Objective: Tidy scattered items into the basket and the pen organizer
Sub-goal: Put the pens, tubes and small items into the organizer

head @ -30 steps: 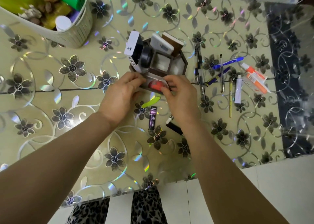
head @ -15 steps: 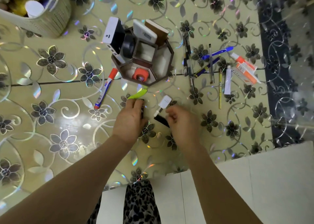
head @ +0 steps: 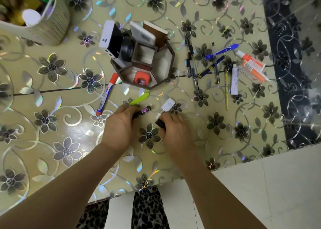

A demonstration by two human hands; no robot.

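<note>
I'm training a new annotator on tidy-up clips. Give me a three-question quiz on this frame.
1. True or false: the red marker stands in the organizer.
2. What does the left hand hold?
A. purple tube
B. green clip
C. yellow pencil
3. Fill in: the orange item lies in the organizer's ____ compartment (near or far).

Key: 1 false, it lies on the table; 2 A; 3 near.

Looks like a home: a table [head: 52, 142] under a flowered, shimmering cover fills the frame, pale floor tiles [head: 278, 194] at lower right, a household basket [head: 52, 25] of odds and ends upper left, pens [head: 215, 62] and ointment tubes [head: 250, 67] scattered at right.
</note>
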